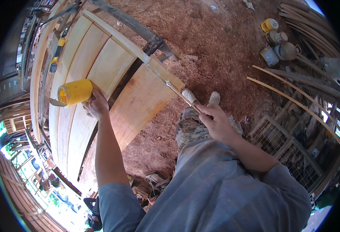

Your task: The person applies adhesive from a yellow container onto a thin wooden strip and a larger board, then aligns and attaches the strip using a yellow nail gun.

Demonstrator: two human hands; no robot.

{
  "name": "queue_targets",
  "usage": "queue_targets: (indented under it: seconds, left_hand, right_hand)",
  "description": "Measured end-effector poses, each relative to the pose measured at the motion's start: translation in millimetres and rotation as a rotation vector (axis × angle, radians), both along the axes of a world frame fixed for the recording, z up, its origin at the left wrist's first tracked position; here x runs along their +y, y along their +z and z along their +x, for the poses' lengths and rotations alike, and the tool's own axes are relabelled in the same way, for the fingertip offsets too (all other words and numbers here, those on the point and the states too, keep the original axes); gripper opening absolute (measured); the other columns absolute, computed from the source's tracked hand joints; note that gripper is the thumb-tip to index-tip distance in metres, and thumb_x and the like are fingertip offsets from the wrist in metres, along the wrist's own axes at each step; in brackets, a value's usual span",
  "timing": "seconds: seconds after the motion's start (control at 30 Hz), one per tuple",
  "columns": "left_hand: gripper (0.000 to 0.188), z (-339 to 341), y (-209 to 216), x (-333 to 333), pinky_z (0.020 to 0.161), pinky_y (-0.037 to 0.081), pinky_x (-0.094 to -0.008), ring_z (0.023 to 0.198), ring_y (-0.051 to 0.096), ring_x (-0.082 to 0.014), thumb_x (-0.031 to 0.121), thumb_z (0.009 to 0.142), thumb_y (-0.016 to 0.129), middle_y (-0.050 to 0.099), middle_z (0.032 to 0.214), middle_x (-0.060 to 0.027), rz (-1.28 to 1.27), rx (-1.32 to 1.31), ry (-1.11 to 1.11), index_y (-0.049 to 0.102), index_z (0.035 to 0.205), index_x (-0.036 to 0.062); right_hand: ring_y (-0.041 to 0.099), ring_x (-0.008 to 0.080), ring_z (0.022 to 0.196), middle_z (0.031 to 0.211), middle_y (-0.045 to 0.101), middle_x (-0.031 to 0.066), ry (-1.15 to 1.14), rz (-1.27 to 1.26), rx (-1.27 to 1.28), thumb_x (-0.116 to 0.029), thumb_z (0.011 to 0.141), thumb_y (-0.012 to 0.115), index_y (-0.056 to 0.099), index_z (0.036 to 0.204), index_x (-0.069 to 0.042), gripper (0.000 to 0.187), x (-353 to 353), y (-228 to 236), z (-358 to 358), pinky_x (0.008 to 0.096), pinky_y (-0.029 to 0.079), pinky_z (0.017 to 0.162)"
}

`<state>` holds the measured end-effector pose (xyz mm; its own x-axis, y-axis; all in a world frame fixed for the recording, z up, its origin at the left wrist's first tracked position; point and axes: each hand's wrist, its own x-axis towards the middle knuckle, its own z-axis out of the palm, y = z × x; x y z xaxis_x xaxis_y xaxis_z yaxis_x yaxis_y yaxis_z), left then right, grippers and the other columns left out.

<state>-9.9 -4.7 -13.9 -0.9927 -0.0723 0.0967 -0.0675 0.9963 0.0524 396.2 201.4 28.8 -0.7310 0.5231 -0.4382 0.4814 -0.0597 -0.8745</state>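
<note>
Left grip [96, 105] clasps a yellow container [79, 92] tipped left, right grip [216, 120] a stick [177, 92]; further tilt could spill any contents.

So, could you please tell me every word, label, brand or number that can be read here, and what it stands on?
No text can be read.
Yellow cylindrical container in the left hand: no lettering I can make out.
Thin, pale-tipped stick in the right hand: none visible.
White cylindrical bucket at upper right: markings too small and blurred.
Yellow round tub above it: markings too small.
</note>
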Motion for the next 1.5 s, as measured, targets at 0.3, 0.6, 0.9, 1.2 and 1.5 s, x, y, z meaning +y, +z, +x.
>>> queue_targets:
  seconds: [0.3,0.6,0.9,1.2,1.5]
  left_hand:
    - [0.079,-2,1,-1,0.12,0.019,-0.0525,0.151,0.023,-0.0302,0.067,0.093,0.033,0.025,0.165,-0.0168,0.012,-0.002,0.023,0.059,0.141,0.0101]
    - [0.078,-4,-2,-3,0.119,0.02,-0.0518,0.15,0.025,-0.0281,0.067,0.093,0.034,0.027,0.164,-0.0168,0.01,0.001,0.022,0.061,0.139,0.011]
    - [0.082,-3,0,-1,0.12,0.018,-0.0521,0.15,0.025,-0.0289,0.069,0.093,0.034,0.027,0.164,-0.0149,0.01,-0.026,0.024,0.058,0.142,0.0088]
    - [0.084,-3,-2,-3,0.12,0.019,-0.0529,0.149,0.025,-0.0296,0.069,0.093,0.033,0.026,0.164,-0.0147,0.007,-0.016,0.013,0.055,0.144,0.0054]
    - [0.081,-4,-2,-4,0.119,0.018,-0.055,0.15,0.024,-0.0297,0.068,0.093,0.033,0.026,0.164,-0.0145,0.022,-0.018,-0.002,0.056,0.144,0.0097]
  right_hand:
    - [0.056,0.0238,0.091,0.1,0.055,0.0114,0.022,0.072,-0.017,-0.008,0.094,0.064,0.067,0.13,-0.007,0.036,-3,3,15,0.0338,0.047,0.083]
    - [0.057,0.0156,0.084,0.099,0.055,0.0086,-0.024,-0.037,0.044,-0.008,0.098,0.061,0.065,0.132,-0.004,0.035,3,7,26,0.0288,0.047,0.074]
    - [0.055,0.0076,0.064,0.082,0.062,0.0041,-0.024,-0.503,-0.182,-0.009,0.102,0.048,0.06,0.136,0.001,0.038,33,12,18,0.0234,0.047,0.055]
    - [0.061,0.0156,0.066,0.09,0.061,0.0089,-0.011,-0.248,-0.102,-0.009,0.1,0.051,0.064,0.132,-0.003,0.036,34,8,24,0.0308,0.051,0.061]
    - [0.063,0.0272,0.085,0.097,0.06,0.0142,0.058,0.301,0.052,-0.008,0.096,0.061,0.067,0.127,-0.003,0.032,16,2,20,0.0368,0.05,0.077]
